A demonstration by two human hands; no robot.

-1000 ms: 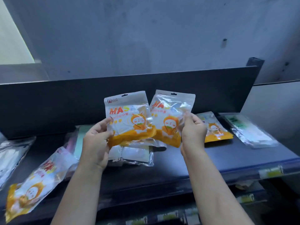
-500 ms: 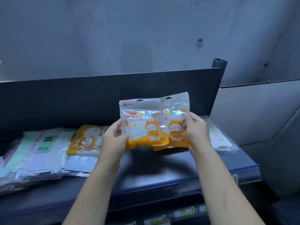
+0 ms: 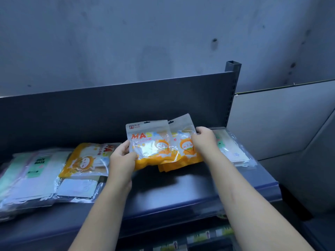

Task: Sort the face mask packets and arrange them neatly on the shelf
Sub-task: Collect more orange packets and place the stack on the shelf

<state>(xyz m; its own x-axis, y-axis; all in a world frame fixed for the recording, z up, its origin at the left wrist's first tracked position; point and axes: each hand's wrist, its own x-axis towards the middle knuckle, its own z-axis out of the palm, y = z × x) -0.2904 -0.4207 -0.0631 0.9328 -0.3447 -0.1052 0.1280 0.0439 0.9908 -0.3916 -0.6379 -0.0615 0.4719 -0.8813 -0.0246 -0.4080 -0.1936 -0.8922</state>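
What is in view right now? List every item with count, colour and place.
held orange packets: two, orange and white, overlapped, above the shelf middle
lying orange packet: one, orange, shelf left of centre
green FACE MASK packet: one, pale green, far left pile
clear packet: one, white, under the lying orange packet
right pile: count unclear, clear with green print, shelf right end
shelf: one, dark blue
left hand: grip on front packet
right hand: grip on rear packet

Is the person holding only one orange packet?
No, the left hand grips one orange packet and the right hand grips a second orange packet tucked partly behind it.
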